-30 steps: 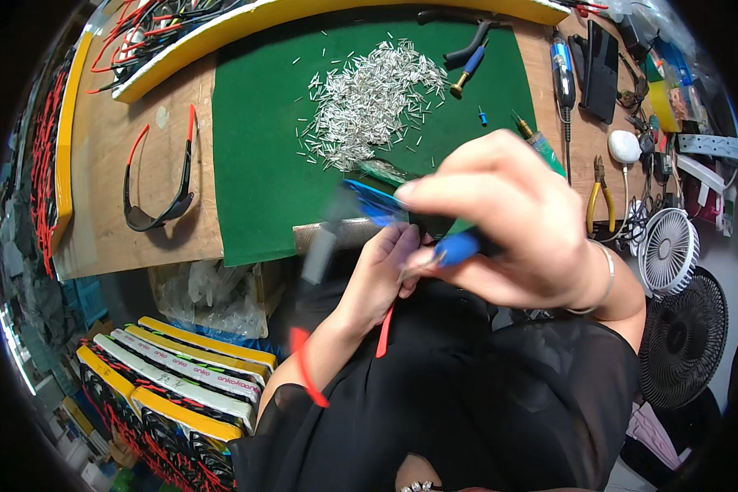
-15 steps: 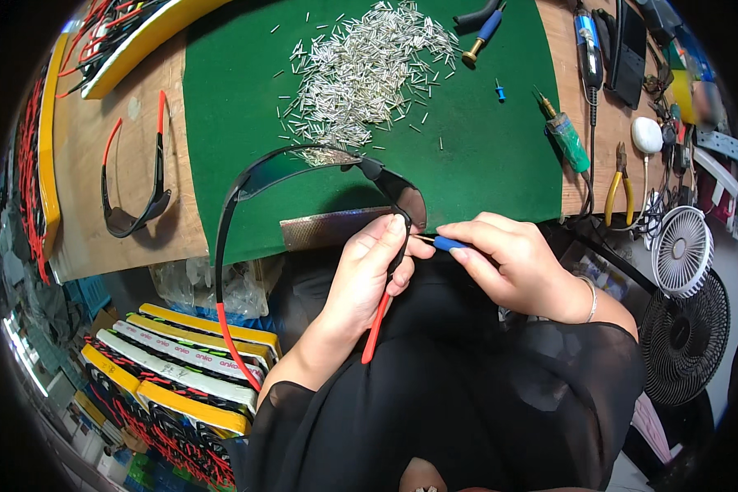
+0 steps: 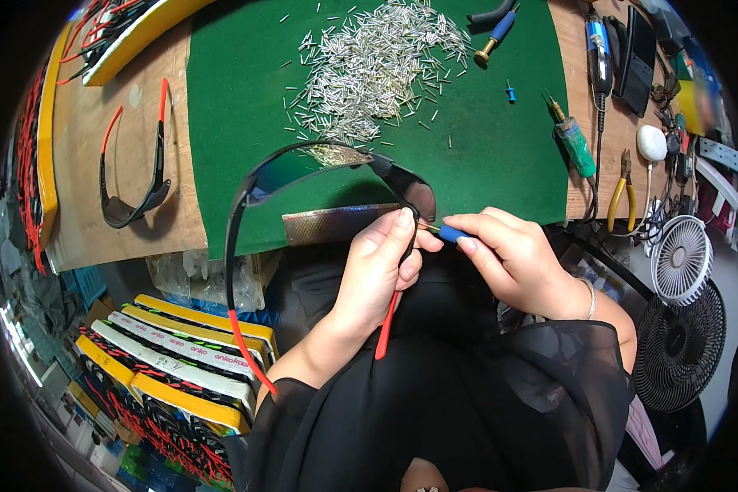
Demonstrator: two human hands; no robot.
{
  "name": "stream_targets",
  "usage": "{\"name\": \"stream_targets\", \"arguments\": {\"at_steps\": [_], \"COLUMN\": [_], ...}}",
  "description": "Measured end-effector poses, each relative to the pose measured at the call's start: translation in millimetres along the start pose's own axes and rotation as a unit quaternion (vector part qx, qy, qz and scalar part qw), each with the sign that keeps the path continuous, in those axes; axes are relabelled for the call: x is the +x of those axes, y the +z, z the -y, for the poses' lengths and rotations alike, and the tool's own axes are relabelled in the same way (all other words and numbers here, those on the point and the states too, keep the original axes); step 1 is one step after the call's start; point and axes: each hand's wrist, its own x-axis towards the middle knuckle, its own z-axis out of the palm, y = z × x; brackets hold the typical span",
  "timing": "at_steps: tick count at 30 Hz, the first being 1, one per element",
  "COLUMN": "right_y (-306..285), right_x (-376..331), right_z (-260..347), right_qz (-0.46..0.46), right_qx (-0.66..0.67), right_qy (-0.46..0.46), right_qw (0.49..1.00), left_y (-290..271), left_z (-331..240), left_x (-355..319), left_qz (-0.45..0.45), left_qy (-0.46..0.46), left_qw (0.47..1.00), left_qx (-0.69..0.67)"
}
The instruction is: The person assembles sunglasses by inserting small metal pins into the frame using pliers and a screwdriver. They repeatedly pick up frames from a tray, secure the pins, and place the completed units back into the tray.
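Left hand (image 3: 381,266): mine, closed round the hinge corner of the black glasses (image 3: 303,168), held over the near edge of the green mat (image 3: 500,164). Right hand (image 3: 512,258): pinched shut on a blue-handled tool (image 3: 451,235), tip at the hinge. Glasses: light, thin plastic, likely springy; lens scratches easily, so I grip at hinge or arm, not lens. One red-tipped arm (image 3: 242,328) hangs off the surface edge. Room: open mat ahead; pin heap (image 3: 369,70) farther back, second glasses (image 3: 131,164) left, tools right.
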Motion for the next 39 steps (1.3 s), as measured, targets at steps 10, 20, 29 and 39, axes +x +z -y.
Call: {"name": "stream_targets", "arguments": {"at_steps": [10,20,29,39], "right_y": [1.2,-3.6,-6.4,3.6], "right_x": [1.3,4.8,14.5,7.4], "right_z": [-0.2,2.2,-0.4,-11.6], "right_qz": [-0.009,-0.017,0.072,-0.004], "right_qx": [0.007,-0.050,0.112,-0.177], "right_qy": [0.004,-0.006,0.155,-0.108], "right_qw": [1.000,0.999,0.979,0.978], "left_y": [-0.7,8.4,3.2,4.2], "left_z": [1.3,3.1,6.3,2.4], "left_x": [0.8,2.0,6.8,5.4], "left_qz": [0.004,-0.037,-0.036,-0.025], "left_qy": [-0.002,0.068,0.091,0.083], "left_qw": [1.000,0.993,0.990,0.990], "left_qx": [-0.010,0.091,0.100,0.113]}}
